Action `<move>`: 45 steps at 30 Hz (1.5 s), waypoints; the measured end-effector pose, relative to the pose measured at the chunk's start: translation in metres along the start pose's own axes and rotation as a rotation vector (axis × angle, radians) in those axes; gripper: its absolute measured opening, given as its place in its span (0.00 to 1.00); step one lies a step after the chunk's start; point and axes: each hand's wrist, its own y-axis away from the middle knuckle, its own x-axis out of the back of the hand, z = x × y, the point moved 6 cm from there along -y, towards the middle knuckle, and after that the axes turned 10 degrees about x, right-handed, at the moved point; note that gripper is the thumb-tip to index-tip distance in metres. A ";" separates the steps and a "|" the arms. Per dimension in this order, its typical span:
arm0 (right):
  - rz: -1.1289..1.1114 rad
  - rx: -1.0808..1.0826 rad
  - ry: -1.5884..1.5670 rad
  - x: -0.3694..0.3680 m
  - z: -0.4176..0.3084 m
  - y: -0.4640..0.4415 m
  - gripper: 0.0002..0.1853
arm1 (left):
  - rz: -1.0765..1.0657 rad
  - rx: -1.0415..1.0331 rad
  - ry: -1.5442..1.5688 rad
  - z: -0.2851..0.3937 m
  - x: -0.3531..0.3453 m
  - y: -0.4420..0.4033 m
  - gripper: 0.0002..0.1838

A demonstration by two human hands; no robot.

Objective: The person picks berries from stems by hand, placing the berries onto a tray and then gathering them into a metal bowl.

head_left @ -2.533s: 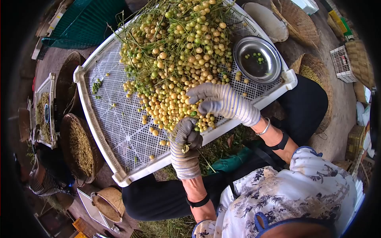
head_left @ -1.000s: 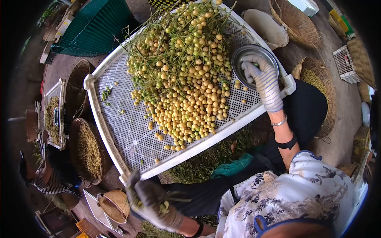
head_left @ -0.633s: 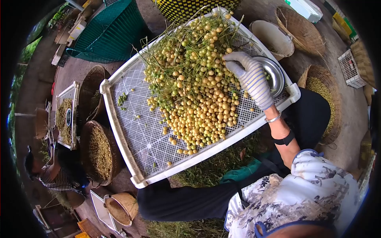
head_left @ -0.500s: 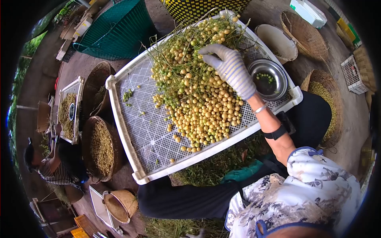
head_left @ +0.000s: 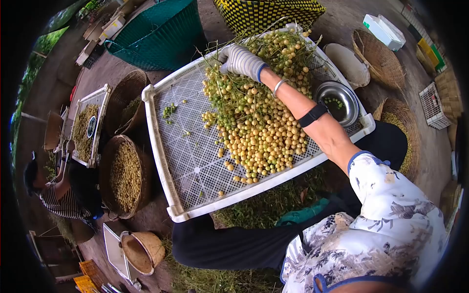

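Note:
A white perforated tray (head_left: 183, 151) lies across my lap, heaped with stems and round yellow-green fruit (head_left: 264, 127). Reaching over the far left part of the heap, my right hand (head_left: 242, 61) wears a striped glove. Its fingers curl down at the stems, and what they hold, if anything, is hidden. A metal bowl (head_left: 349, 95) with several small green fruits sits on the tray's right side. Small green bits (head_left: 169, 111) lie at the tray's left. My left hand is out of view.
Baskets of fruit (head_left: 125, 176) stand left and right (head_left: 408, 132). A green basket (head_left: 156, 36) and a yellow-black basket (head_left: 268, 12) are beyond the tray. A person in a striped top (head_left: 61, 200) works beside another tray (head_left: 88, 124) at left. A tan bucket (head_left: 144, 251) stands lower left.
My right hand has gone from the metal bowl across to the heap's far left. My left hand moved off the tray's near edge, downward and out of view. The view has shifted.

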 end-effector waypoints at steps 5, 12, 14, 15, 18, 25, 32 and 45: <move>0.070 0.025 -0.333 0.047 -0.025 0.037 0.12 | -0.607 -0.272 0.713 0.107 -0.076 0.008 0.15; 0.251 0.342 -0.548 0.095 -0.036 0.097 0.06 | -1.372 -0.428 0.967 0.238 -0.167 0.081 0.13; 0.252 0.413 -0.659 0.095 -0.042 0.116 0.05 | -1.505 -0.376 1.093 0.255 -0.191 0.089 0.12; 0.247 0.449 -0.715 0.094 -0.046 0.126 0.05 | -1.572 -0.346 1.157 0.260 -0.200 0.094 0.12; 0.274 0.340 -0.644 0.083 -0.051 0.166 0.08 | -1.570 -0.378 1.209 0.271 -0.212 0.101 0.18; 0.204 0.815 0.260 0.029 -0.082 0.275 0.22 | -1.620 -0.178 1.515 0.296 -0.229 0.100 0.34; 0.095 0.577 0.012 0.006 -0.059 0.291 0.23 | -1.445 -0.203 1.446 0.286 -0.249 0.066 0.23; 0.073 0.594 0.230 -0.030 -0.041 0.250 0.14 | -1.456 -0.174 1.406 0.285 -0.252 0.085 0.29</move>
